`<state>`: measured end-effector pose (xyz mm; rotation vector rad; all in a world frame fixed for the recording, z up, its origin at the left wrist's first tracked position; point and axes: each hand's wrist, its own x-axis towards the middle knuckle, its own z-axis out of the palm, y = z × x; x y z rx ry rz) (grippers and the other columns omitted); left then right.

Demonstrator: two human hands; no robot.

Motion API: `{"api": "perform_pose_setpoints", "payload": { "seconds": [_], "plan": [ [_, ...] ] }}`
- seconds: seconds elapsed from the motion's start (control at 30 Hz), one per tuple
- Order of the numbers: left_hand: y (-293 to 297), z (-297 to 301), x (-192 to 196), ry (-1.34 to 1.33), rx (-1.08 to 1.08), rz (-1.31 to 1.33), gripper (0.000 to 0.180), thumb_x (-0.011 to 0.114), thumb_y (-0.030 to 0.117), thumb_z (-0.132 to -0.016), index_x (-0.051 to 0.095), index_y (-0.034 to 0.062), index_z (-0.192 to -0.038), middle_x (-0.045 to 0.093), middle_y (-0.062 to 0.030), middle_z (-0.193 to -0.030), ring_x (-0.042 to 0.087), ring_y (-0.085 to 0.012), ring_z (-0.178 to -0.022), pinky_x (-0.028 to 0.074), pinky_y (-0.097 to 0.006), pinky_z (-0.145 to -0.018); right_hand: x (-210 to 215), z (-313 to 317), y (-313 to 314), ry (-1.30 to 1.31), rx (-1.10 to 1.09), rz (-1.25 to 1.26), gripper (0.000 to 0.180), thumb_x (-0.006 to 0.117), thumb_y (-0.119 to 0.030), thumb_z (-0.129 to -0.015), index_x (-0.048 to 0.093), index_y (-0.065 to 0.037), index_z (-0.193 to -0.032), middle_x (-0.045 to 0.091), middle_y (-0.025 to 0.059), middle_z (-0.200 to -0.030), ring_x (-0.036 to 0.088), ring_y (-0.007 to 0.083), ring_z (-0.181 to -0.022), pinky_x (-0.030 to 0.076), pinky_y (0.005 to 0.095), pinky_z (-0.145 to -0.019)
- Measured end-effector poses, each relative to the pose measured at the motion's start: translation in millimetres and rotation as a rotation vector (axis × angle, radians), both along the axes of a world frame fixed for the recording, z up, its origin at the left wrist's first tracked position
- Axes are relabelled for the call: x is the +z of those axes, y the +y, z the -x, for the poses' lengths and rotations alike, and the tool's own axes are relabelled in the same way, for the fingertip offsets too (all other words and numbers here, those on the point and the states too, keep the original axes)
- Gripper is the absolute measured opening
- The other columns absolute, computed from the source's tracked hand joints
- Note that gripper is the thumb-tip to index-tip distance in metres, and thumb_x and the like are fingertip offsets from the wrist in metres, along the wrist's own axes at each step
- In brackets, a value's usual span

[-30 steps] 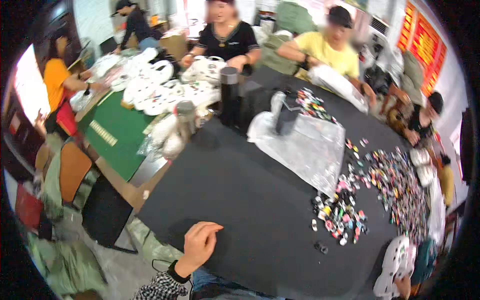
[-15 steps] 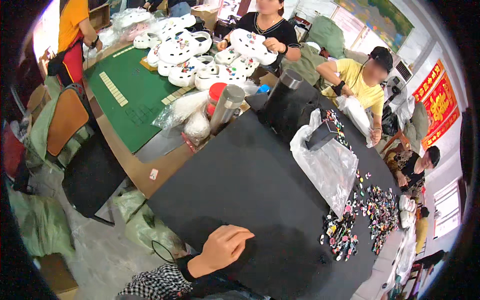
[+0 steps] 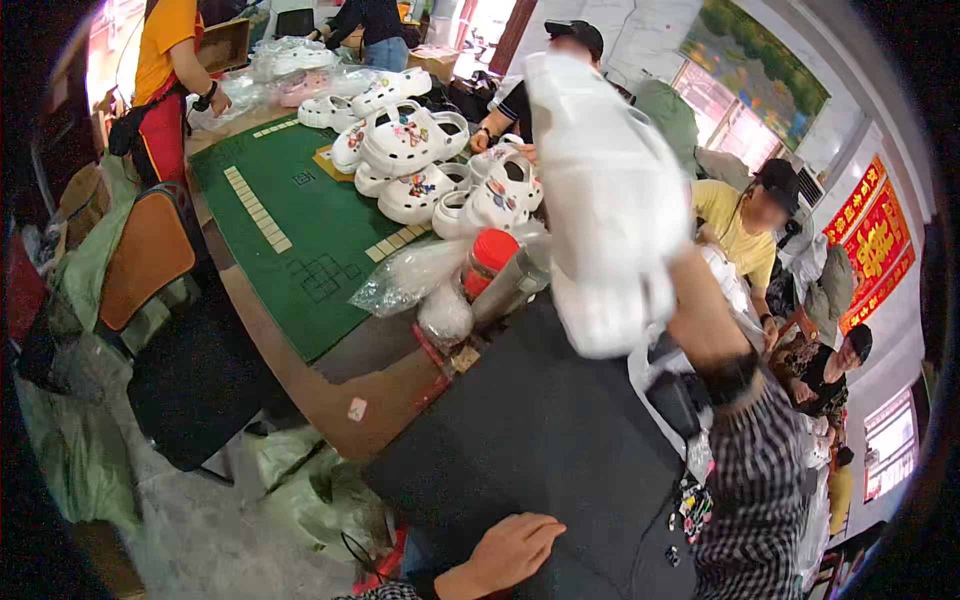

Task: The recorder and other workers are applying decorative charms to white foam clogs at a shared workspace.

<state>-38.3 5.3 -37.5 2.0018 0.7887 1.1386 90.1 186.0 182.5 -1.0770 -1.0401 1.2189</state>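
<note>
My right hand point(image 3: 697, 305) is raised over the right part of the black tabletop point(image 3: 500, 420), gripping white clogs point(image 3: 610, 200). Motion smears the clogs, so I cannot tell exactly how many there are or where each finger sits. Low in the picture my left hand point(image 3: 512, 552) rests by the near part of the tabletop. Its fingers are pressed together and lightly curled, with nothing visible in them. Beneath my right wrist lie a dark box point(image 3: 680, 400) and part of a clear plastic bag, mostly covered by my arm.
White clogs with colourful charms point(image 3: 420, 150) are piled on a green table point(image 3: 300, 200) ahead. A red-lidded jar point(image 3: 490, 258) and a metal flask point(image 3: 515, 285) stand between the tables. Small charms point(image 3: 692, 508) lie at right. Several people work around; a black chair point(image 3: 200, 370) stands left.
My right arm has come into view, raised with white clogs. My left hand has shifted down and to the right in the picture. The view has turned, and the pile of clogs appears lower.
</note>
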Motion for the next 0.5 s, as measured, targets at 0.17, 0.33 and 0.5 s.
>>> {"api": "perform_pose_setpoints", "payload": {
  "seconds": [0.17, 0.33, 0.5],
  "plan": [
    [8.4, 15.7, 1.0, -0.082, 0.044, -0.034, 0.016, 0.062, 0.008, -0.082, 0.065, 0.0029, -0.098, 0.063, -0.0108, -0.096, 0.061, -0.0279, -0.088, 0.05, -0.039, -0.078, 7.2, 74.1, 209.6, -0.307, 0.03, -0.024, 0.033, 0.055, -0.03, -0.089, 0.064, -0.001, -0.102, 0.068, 0.009, -0.09, 0.064, 0.019, -0.071, 0.049, 0.033, -0.063],
    [12.1, 8.6, 3.6, -0.128, 0.015, -0.017, 0.014, 0.06, 0.008, -0.086, 0.065, 0.0028, -0.098, 0.063, -0.0107, -0.095, 0.061, -0.0276, -0.087, 0.051, -0.039, -0.077, -28.4, 64.7, 337.1, -1.069, -0.272, -0.619, 0.054, 0.061, -0.039, -0.076, 0.058, 0.012, -0.092, 0.064, 0.0197, -0.084, 0.063, 0.0304, -0.078, 0.047, 0.038, -0.07],
    [12.3, 13.9, 4.6, -0.161, 0.027, 0.033, 0.014, 0.06, 0.007, -0.086, 0.064, 0.0017, -0.098, 0.063, -0.0112, -0.095, 0.062, -0.0279, -0.086, 0.051, -0.039, -0.077, -20.4, 84.3, 247.5, -0.823, 0.085, -0.538, 0.051, 0.059, -0.034, -0.084, 0.056, 0.007, -0.113, 0.063, 0.0191, -0.107, 0.061, 0.0248, -0.099, 0.047, 0.0333, -0.085]
  ]
}}
